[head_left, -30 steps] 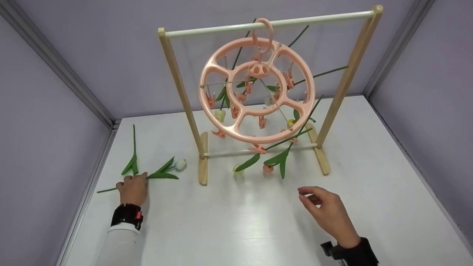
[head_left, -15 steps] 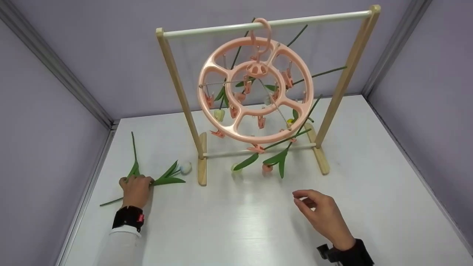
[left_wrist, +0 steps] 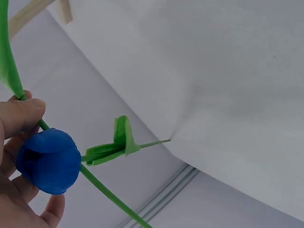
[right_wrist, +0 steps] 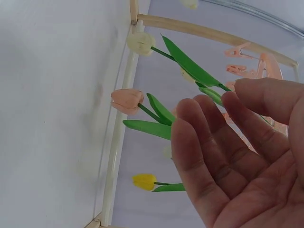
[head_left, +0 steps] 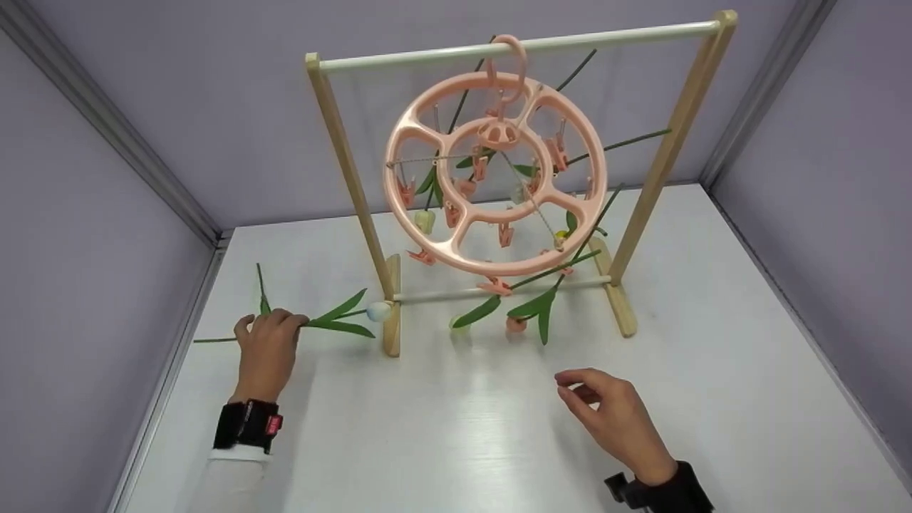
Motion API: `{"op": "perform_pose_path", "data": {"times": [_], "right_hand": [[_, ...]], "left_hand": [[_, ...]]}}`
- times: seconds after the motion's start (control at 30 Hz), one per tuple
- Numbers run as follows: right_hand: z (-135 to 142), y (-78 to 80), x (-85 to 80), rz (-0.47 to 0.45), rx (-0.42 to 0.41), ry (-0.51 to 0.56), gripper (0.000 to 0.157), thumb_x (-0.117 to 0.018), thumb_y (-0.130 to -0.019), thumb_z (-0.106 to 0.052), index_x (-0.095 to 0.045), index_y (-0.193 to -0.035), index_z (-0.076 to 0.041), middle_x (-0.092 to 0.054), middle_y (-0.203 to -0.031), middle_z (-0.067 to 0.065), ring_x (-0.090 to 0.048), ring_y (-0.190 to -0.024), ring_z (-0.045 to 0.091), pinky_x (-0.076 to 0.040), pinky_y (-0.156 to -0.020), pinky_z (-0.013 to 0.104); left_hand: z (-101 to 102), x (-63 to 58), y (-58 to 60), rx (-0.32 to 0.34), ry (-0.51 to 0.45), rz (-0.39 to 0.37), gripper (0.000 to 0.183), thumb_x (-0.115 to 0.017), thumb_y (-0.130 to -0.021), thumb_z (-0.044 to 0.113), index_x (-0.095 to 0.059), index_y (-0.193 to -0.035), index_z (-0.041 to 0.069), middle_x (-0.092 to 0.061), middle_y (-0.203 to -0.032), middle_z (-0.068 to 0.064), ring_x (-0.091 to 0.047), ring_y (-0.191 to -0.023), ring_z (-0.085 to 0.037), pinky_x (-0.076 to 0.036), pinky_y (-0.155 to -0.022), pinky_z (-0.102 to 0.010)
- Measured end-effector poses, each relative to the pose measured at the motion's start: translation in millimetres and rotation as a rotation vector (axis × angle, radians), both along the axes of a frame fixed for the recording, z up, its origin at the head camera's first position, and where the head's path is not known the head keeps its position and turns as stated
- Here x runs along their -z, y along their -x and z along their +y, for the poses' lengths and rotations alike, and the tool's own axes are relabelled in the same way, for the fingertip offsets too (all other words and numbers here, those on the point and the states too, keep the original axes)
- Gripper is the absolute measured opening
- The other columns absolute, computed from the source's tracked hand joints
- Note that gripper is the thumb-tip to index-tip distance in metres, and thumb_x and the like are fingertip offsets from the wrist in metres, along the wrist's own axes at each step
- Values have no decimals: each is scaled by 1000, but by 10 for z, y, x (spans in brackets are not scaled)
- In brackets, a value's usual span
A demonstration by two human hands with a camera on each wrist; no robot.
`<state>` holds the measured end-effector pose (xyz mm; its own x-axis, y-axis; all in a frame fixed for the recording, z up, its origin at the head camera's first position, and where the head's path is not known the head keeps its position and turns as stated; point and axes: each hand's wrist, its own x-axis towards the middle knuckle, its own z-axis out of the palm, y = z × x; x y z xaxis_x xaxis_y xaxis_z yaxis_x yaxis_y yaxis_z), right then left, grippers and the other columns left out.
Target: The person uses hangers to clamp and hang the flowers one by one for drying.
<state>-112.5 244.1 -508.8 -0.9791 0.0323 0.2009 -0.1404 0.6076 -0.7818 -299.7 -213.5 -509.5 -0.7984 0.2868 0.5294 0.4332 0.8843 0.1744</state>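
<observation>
At the left of the table my left hand [head_left: 267,353] pinches the green stem of an artificial tulip [head_left: 342,317] with a pale blue-white bloom. That bloom points right, over the foot of the wooden stand. A second tulip's stem [head_left: 261,285] sticks out beyond the fingers. In the left wrist view a deep blue tulip bloom [left_wrist: 50,161] sits close by the fingers; whether they touch it, I cannot tell. My right hand [head_left: 620,417] hovers over the table at the right with loosely bent fingers and holds nothing.
A wooden stand [head_left: 342,157] carries a round pink clip hanger [head_left: 495,267] hooked on its white rail [head_left: 620,37]. Several tulips hang from its clips, among them a peach one [head_left: 516,325] and a yellow one [right_wrist: 144,181]. Purple panels [head_left: 114,214] surround the white table [head_left: 456,442].
My left hand has gripped the pale tulip and moved it right, its bloom now over the stand's foot. My right hand has drifted slightly left.
</observation>
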Motion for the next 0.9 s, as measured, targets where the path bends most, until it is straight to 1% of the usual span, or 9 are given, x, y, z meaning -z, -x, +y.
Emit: {"op": "perform_pose_path", "data": {"times": [0.1,0.23,0.3,0.43,0.53,0.63,0.73,0.83,0.9], "right_hand": [[-12,-6,4,15,-5,-2,17,-72,-92,-10,-73,-107,-18,-72,-101,-5,-68,-80,7,-56,-73,27],[-24,-17,9,29,-15,-1,16,-72,-92,-11,-73,-107,-18,-71,-101,-9,-68,-81,6,-56,-73,28],[-26,-21,10,33,-18,0,16,-72,-92,-11,-73,-107,-18,-70,-101,-10,-68,-81,7,-56,-73,28],[-24,-22,9,41,-22,-3,16,-72,-92,-10,-73,-107,-17,-72,-101,-6,-68,-81,7,-56,-74,28],[-21,-19,8,39,-20,-11,16,-71,-93,-10,-73,-107,-16,-72,-102,-2,-68,-82,6,-56,-74,28],[-20,-17,5,32,-14,-15,16,-72,-92,-11,-74,-107,-17,-72,-102,-4,-67,-81,4,-56,-74,27],[-23,-14,3,31,-12,-15,16,-72,-92,-10,-74,-106,-16,-72,-101,-7,-67,-81,4,-56,-74,27],[-24,-18,3,37,-15,-13,16,-72,-92,-9,-74,-106,-16,-72,-101,-5,-67,-81,4,-56,-74,27],[-27,-21,1,39,-19,-11,16,-72,-92,-9,-74,-106,-16,-72,-101,-4,-67,-81,4,-56,-74,27]], "left_hand": [[84,-97,-46,42,-24,51,19,-73,-82,-12,-73,-97,1,-66,-91,-16,-64,-89,-38,-41,-90,-60],[167,-148,-91,89,-67,75,19,-74,-81,-12,-72,-97,-1,-65,-90,-16,-66,-83,-35,-52,-77,-51],[190,-138,-110,91,-89,57,18,-75,-81,-11,-72,-96,-2,-67,-90,-16,-67,-82,-34,-55,-73,-48],[217,-105,-153,76,-159,-44,15,-75,-84,-5,-71,-98,-2,-70,-91,-16,-69,-81,-31,-56,-66,-45],[224,-102,-165,63,-282,-130,15,-73,-88,0,-70,-103,-1,-72,-96,-16,-71,-84,-31,-57,-69,-45],[224,-133,-161,53,-420,-165,15,-72,-91,3,-69,-105,2,-73,-100,-14,-71,-88,-31,-57,-75,-45],[220,-196,-174,45,-525,-134,15,-71,-92,4,-68,-106,3,-73,-101,-12,-71,-89,-29,-57,-77,-40],[227,-265,-216,46,-634,-97,15,-71,-93,7,-68,-107,2,-72,-103,-9,-71,-91,-21,-55,-78,-27],[251,-308,-269,48,-718,-95,16,-71,-93,11,-68,-107,2,-72,-104,-7,-70,-91,-16,-53,-79,-20]]}}
